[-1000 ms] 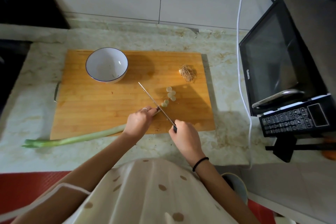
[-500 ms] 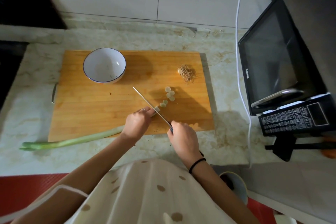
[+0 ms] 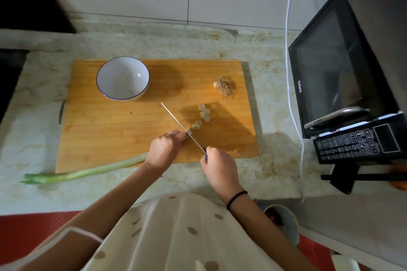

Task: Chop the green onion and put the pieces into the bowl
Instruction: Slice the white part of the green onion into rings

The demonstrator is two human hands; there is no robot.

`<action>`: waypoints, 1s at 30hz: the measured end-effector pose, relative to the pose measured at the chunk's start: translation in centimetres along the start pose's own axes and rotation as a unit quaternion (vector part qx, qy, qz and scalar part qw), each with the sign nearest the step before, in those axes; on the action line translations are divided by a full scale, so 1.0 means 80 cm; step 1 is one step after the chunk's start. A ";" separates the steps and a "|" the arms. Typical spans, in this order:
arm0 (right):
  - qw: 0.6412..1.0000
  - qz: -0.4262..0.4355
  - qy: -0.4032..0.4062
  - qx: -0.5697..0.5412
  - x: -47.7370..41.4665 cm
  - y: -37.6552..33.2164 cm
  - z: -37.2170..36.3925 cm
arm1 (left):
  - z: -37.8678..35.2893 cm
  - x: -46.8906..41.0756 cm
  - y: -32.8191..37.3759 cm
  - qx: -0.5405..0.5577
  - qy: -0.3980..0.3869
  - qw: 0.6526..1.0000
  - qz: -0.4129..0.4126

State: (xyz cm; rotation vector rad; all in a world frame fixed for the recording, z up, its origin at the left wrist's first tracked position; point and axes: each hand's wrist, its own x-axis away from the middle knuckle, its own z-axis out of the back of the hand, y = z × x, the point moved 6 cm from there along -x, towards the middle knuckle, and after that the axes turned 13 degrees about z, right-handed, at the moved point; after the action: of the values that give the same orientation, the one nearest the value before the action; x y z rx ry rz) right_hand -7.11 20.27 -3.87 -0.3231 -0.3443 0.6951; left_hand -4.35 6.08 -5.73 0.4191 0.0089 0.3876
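Currently left hand [image 3: 164, 149] grips the green onion [image 3: 88, 171] stretching to lower left off the cutting board [image 3: 110, 134], right hand [image 3: 220, 169] clamps the knife [image 3: 178, 122]; stalk probably light, firm, roll-prone, best held near the cut.

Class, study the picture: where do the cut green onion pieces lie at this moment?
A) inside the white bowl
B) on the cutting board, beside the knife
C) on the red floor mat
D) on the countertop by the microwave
B: the green onion pieces sit as pale rounds on the wooden cutting board, close to the knife, and no such rounds show in the bowl.
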 end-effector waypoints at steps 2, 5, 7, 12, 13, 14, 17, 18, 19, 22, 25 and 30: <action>1.000 -0.012 0.002 -0.018 -0.003 0.002 -0.002 | -0.002 -0.002 -0.001 -0.004 -0.005 1.000 0.007; 0.999 -0.023 0.006 -0.036 -0.017 0.002 -0.004 | -0.007 -0.004 -0.002 -0.002 -0.007 1.000 0.018; 0.999 -0.025 0.007 -0.034 -0.027 -0.001 -0.005 | -0.008 -0.004 -0.003 -0.002 -0.004 1.000 0.020; 0.998 -0.013 0.027 -0.046 -0.031 -0.003 -0.008 | -0.008 -0.002 -0.006 0.001 -0.009 1.000 0.013; 0.998 -0.016 0.032 -0.049 -0.031 -0.002 -0.006 | -0.009 -0.002 -0.006 -0.002 -0.014 1.000 0.016; 0.997 -0.025 0.034 -0.057 -0.034 0.002 -0.005 | -0.011 -0.002 -0.007 -0.006 -0.021 1.000 0.021; 0.995 -0.050 0.032 -0.080 -0.043 0.010 -0.001 | -0.010 -0.003 -0.007 0.010 -0.029 0.999 0.031; 0.994 -0.054 0.032 -0.086 -0.045 0.011 0.002 | -0.010 -0.003 -0.008 0.012 -0.030 0.999 0.033; 0.994 -0.054 0.034 -0.086 -0.047 0.013 0.005 | -0.011 -0.004 -0.008 0.007 -0.034 0.999 0.033; 0.996 -0.045 0.047 -0.058 -0.045 0.018 0.017 | -0.013 -0.007 -0.008 0.001 -0.043 0.999 0.030; 0.994 -0.044 0.068 -0.068 -0.036 0.026 0.026 | -0.012 -0.015 -0.008 -0.006 -0.043 0.998 0.042; 0.999 -0.003 0.038 -0.015 -0.020 0.017 0.024 | -0.011 -0.020 -0.008 -0.017 -0.054 0.997 0.049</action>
State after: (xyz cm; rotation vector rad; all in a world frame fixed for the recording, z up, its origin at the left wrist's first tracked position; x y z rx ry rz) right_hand -9.77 20.54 -3.03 -0.3765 -0.2834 0.6698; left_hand -5.69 5.28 -6.89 0.4066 -0.1231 0.4602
